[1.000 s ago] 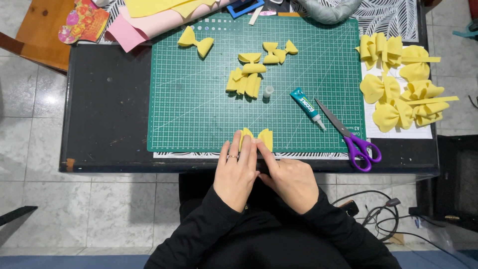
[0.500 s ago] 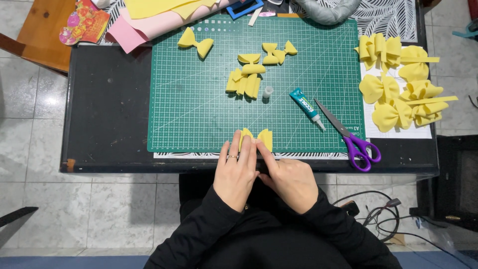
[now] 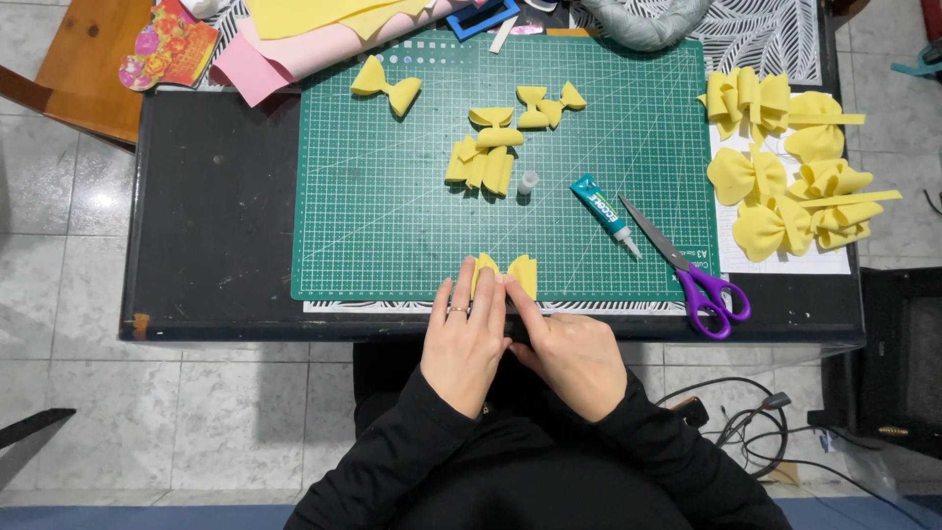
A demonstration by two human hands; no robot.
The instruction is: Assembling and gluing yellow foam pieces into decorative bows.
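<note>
A pale tiled floor runs under a black surface, and most of that surface is covered by a green cutting mat marked with a white grid. At the mat's near edge lies a folded yellow foam bow, and both of the person's hands are on it. The left hand, a ring on one finger, lies flat with its fingers pressed down over the bow's left half. The right hand sits just beside it, its fingers narrowed to pinch the bow at the middle, touching the left hand. Black sleeves reach back toward the body.

Farther up the mat lie more yellow foam pieces, some pleated, some already bow-shaped, with a small cap next to them. A teal glue tube lies at an angle to the right, and purple-handled scissors rest just beyond it, their handles off the mat. A heap of finished yellow bows sits on white paper at the far right. Pink and yellow foam sheets are stacked at the top edge.
</note>
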